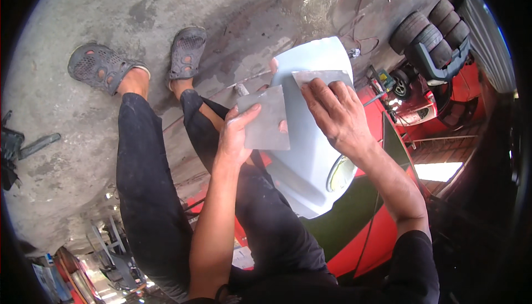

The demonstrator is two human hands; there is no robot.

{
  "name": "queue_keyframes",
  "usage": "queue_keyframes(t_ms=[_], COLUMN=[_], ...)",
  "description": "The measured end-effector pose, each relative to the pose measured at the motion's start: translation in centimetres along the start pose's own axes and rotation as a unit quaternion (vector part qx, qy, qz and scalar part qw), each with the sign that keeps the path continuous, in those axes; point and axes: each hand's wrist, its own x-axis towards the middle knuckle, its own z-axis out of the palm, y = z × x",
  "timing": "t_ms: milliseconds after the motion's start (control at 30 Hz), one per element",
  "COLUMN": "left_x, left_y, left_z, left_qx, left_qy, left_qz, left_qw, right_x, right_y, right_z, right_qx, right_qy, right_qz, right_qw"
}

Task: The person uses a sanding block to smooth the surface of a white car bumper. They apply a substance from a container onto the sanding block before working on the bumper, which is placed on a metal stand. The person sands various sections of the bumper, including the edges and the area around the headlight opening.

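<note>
A pale blue-white car body panel with a rounded opening near its lower right lies across from my lap, over something red. My left hand grips a thin, square grey plate, like a filler spreader, thumb on top and fingers underneath. A fingertip shows at the plate's right side. Over the panel's upper part, my right hand holds a second flat grey spreader, fingers bent onto its face. Its edge sits at the panel's surface; whether it touches, I cannot tell.
Stacked tyres stand at the far right beside a red car part. A red and dark green surface lies beneath the panel. My feet in grey clogs rest on stained concrete. Metal stands and clutter sit at lower left.
</note>
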Motion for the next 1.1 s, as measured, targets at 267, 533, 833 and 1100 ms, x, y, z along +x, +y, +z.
queue_keyframes(t_ms=[267, 533, 833, 1100], left_x=[0.2, 0.2, 0.1, 0.1], left_y=[-0.3, -0.4, -0.2, -0.2], left_z=[-0.1, 0.2, 0.3, 0.3], left_qx=[0.007, 0.005, 0.0, 0.003], left_qy=[-0.001, 0.009, 0.011, 0.002], left_qz=[0.002, 0.013, 0.018, 0.023], left_qw=[1.0, 1.0, 1.0, 1.0], right_x=[-0.5, -0.4, -0.4, -0.1], right_y=[0.1, 0.4, 0.2, 0.1], right_z=[2.0, 2.9, 2.0, 3.0], right_qx=[-0.01, -0.022, -0.013, -0.014], right_qy=[-0.017, -0.026, -0.035, -0.041], right_qz=[0.005, 0.004, -0.008, -0.002], right_qw=[1.0, 0.999, 0.999, 0.999])
